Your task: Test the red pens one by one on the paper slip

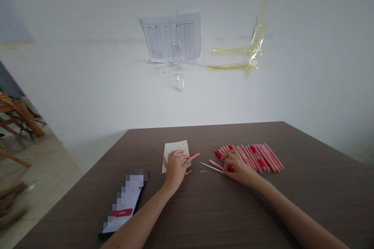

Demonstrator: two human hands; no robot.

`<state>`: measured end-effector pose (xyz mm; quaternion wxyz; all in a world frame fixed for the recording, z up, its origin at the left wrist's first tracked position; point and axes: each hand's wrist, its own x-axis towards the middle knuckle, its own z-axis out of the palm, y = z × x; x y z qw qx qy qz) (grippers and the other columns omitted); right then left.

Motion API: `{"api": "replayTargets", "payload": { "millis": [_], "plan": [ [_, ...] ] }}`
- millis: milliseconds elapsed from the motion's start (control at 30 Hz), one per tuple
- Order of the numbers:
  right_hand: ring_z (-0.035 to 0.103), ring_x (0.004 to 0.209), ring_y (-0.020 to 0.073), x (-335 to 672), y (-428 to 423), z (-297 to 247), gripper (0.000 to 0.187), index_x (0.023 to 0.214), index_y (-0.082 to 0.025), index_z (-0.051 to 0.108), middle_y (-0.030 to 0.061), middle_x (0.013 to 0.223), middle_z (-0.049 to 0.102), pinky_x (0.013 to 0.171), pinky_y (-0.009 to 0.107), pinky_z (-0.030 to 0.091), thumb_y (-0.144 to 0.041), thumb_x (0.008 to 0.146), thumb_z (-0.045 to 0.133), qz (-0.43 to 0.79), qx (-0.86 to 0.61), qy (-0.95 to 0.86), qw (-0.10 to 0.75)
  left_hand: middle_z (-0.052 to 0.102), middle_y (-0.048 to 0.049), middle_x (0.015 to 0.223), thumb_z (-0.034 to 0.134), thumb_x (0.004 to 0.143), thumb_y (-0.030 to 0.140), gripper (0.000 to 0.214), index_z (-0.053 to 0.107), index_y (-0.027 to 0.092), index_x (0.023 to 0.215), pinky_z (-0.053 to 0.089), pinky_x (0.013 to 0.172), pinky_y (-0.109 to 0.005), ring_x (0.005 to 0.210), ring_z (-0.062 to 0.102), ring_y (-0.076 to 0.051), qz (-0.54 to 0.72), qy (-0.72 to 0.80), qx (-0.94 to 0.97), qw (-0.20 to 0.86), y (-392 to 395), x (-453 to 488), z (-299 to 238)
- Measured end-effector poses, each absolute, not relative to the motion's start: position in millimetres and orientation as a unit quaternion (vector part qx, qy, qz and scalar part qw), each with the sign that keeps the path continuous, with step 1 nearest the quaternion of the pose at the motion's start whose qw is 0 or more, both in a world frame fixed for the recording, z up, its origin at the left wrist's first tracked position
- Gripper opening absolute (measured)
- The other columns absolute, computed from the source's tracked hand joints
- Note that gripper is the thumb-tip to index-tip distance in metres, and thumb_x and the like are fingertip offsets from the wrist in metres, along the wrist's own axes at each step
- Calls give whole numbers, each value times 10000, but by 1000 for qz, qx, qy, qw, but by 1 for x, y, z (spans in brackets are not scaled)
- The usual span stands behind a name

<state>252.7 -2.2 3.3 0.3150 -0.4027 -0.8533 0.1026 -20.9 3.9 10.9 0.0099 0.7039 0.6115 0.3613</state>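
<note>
The left hand point(176, 165), half curled, pinches a pink plastic tube point(194, 156); the right hand point(236, 166), loosely bent, meets a slim white rod point(210, 167), its grip unclear. These look like separated parts; beyond this hand, the pink and red plastic pens point(256, 155) look whole.

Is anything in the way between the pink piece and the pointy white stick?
Nothing visible is. A small gap separates the pink piece in the left hand from the white stick at the right hand. A tiny clear strip lies nearer the person, outside that gap.
</note>
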Motion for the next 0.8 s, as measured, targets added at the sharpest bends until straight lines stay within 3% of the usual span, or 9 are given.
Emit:
{"api": "replayTargets", "payload": {
  "millis": [267,433,800],
  "plan": [
    [487,1102,252,252,-1,3,131,674,-207,636,61,1006,601,977,458,377,-238,760,730,104,-404,-851,319,665,-78,1116,659,811,280,100,751,242,799,325,1026,-611,1121,552,-283,373,583,721,28,3,-20,10],
    [507,1082,240,254,2,1,56,799,-240,694,58,998,614,981,451,379,-276,832,667,86,-393,-851,337,650,-75,1145,682,798,322,89,753,268,805,266,1053,-641,1142,537,-277,361,562,743,43,-4,-14,12],
    [502,1107,242,248,1,-2,128,951,-286,718,61,1044,609,991,439,395,-331,856,645,82,-389,-851,343,632,-26,1181,683,788,401,99,751,334,815,179,1090,-639,1210,485,-269,338,502,792,75,-16,3,4]
  ]
}}
